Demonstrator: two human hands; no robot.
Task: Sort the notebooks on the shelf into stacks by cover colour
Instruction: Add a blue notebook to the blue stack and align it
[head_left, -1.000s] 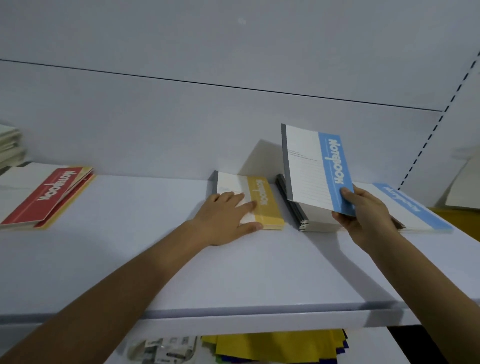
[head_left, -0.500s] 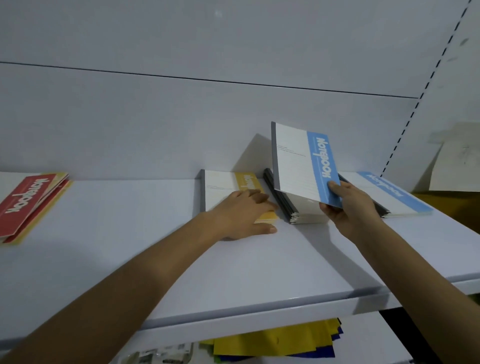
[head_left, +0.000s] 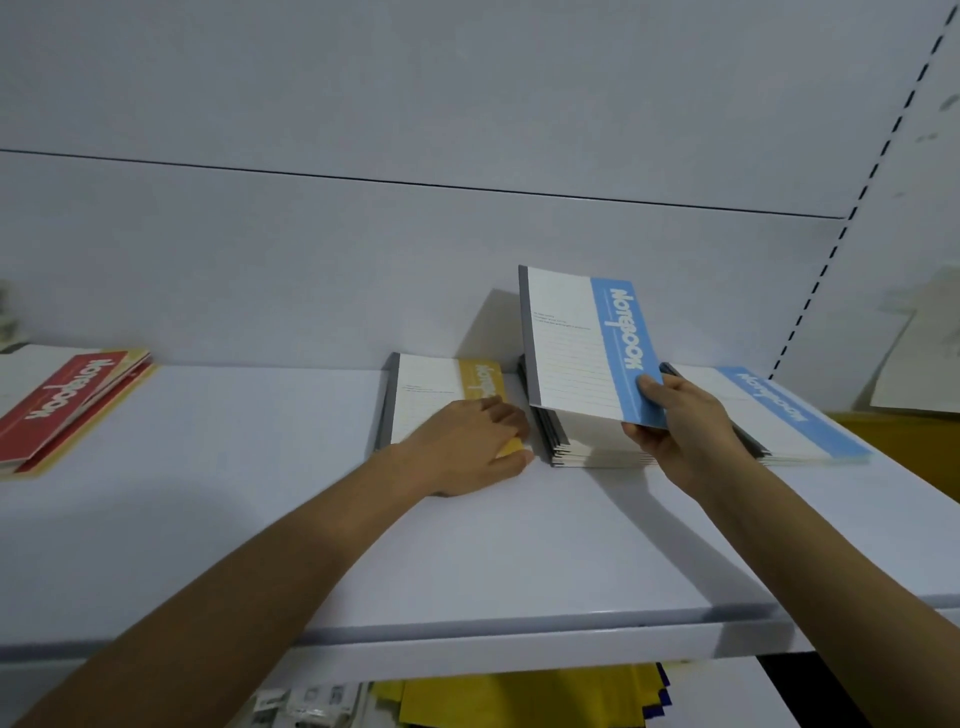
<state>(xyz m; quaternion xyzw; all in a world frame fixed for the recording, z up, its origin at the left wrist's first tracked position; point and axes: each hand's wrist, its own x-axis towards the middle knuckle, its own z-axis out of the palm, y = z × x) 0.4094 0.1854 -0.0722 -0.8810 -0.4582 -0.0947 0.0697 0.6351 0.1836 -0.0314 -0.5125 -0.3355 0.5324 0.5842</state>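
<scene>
**Blue notebook up in the right grip, yellow one pinned flat**

Holding a blue notebook (head_left: 592, 343) up over the middle of the shelf (head_left: 260, 493), tilted back, cover to the camera, grey spine left, blue band right; pinching it at the lower right corner with the right grip (head_left: 680, 426), clenched on that edge, thumb on the blue band, fingers behind; keeping its lower edge just over a pile of notebooks (head_left: 582, 441) with dark spines, touching or not impossible to tell.

Just left of that pile, pressing on a yellow notebook (head_left: 431, 384) with the left grip (head_left: 467, 447); released, palm down, fingers across the yellow band, thumb along the near edge; flat on the shelf, spine to the left.

Right of the pile, partly behind the right wrist, a flat blue stack (head_left: 789, 415), angled outward; well apart at the far left, red notebooks (head_left: 57, 400) fanned loosely over yellow-edged ones.

Behind it all, a pale back panel (head_left: 311, 260); at the far right, a sheet of paper (head_left: 914, 364) against the side wall; under the shelf lip, yellow sheets (head_left: 519, 696).
</scene>
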